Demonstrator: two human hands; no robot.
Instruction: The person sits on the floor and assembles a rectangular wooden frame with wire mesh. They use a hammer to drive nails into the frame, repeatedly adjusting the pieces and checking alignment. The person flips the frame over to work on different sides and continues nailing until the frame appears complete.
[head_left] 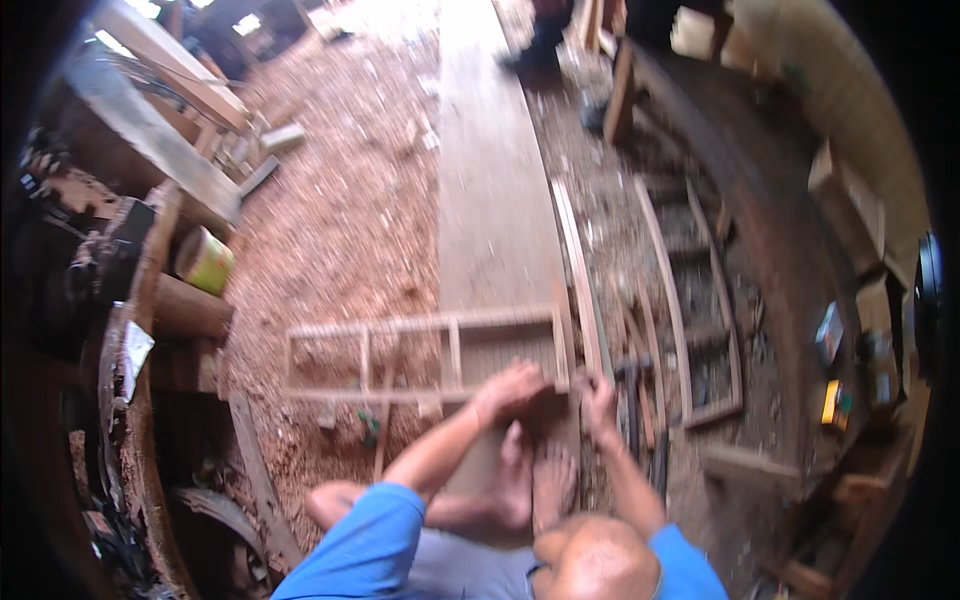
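Head view: the wooden frame (456, 352) lies near the middle, across the long plank (485, 180), its far end toward 9 o'clock. At 5 o'clock, the left hand (513, 388) bends over its near corner and the right hand (599, 405) curls just beside it; blur hides whether either grip pinches anything. With such slim strips, the frame should be light and stiff along its rails, but weak at the joints; best held where rails meet crosspieces.
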